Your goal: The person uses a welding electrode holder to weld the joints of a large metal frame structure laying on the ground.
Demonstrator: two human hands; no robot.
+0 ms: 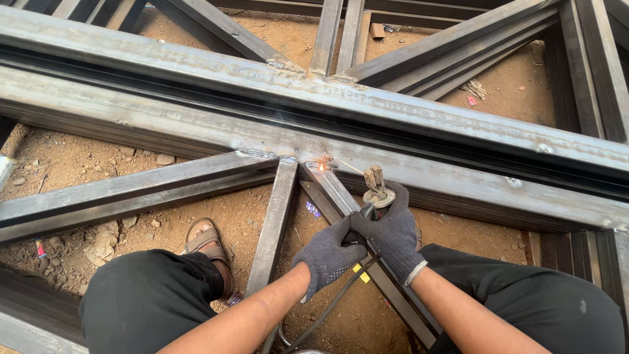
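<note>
My right hand [395,229], in a dark knit glove, grips the welding electrode holder [377,189]. Its thin rod [346,166] reaches left to a glowing orange spot [322,166] at the joint where a diagonal steel bar [337,193] meets the long horizontal steel beam [196,131]. My left hand [327,252], also gloved, wraps around the holder's handle just below the right hand. A black cable [334,301] trails down from the handle between my knees.
A steel truss frame lies on reddish dirt [72,160] with small stones. An upright bar [274,223] and another diagonal bar [124,190] meet the beam nearby. My sandalled foot [206,241] rests on the ground at left. More bars [458,56] cross behind.
</note>
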